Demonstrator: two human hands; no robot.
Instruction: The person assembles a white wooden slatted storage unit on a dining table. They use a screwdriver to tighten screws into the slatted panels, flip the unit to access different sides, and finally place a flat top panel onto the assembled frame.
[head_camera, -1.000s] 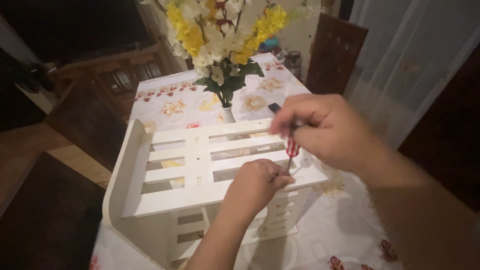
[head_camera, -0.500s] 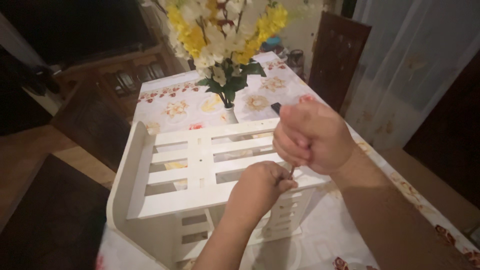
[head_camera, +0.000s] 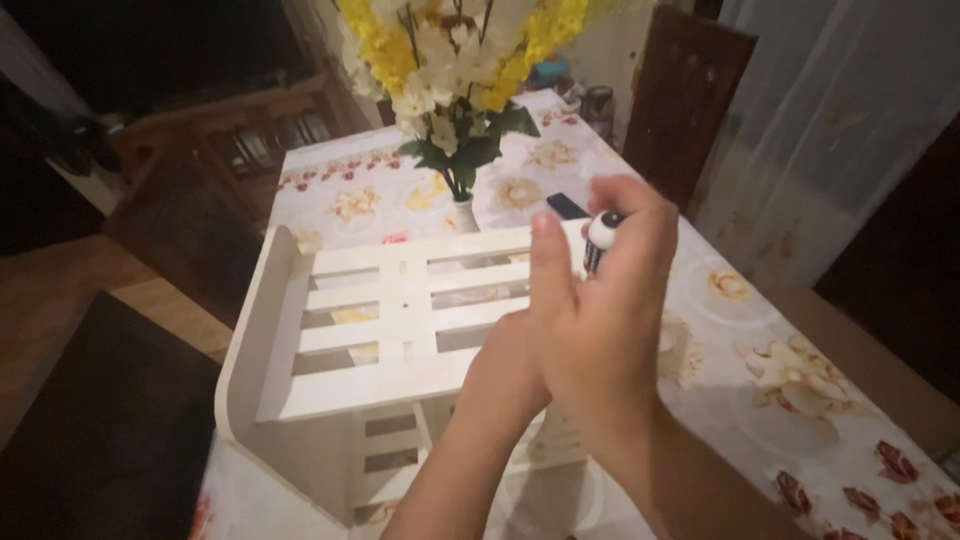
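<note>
A white slatted rack (head_camera: 400, 300) stands on a table under a flowered cloth (head_camera: 780, 370). My right hand (head_camera: 600, 320) hovers over the rack's right end, fingers closed around a screwdriver. Only the screwdriver's striped handle with its white cap (head_camera: 602, 235) shows above my fingers, and its shaft is hidden. My left hand (head_camera: 500, 375) rests against the rack's right edge, just behind and below the right hand. The right hand covers its fingers.
A white vase (head_camera: 465, 212) with yellow and white flowers (head_camera: 455, 60) stands just behind the rack. A small dark object (head_camera: 566, 205) lies beside it. A wooden chair (head_camera: 690, 90) is at the far right, another (head_camera: 190, 220) at the left, and a curtain (head_camera: 830, 130) hangs at the right.
My right hand has turned on the screwdriver and now covers the left hand's fingers. The handle's cap now points upward. The view has come closer to the rack.
</note>
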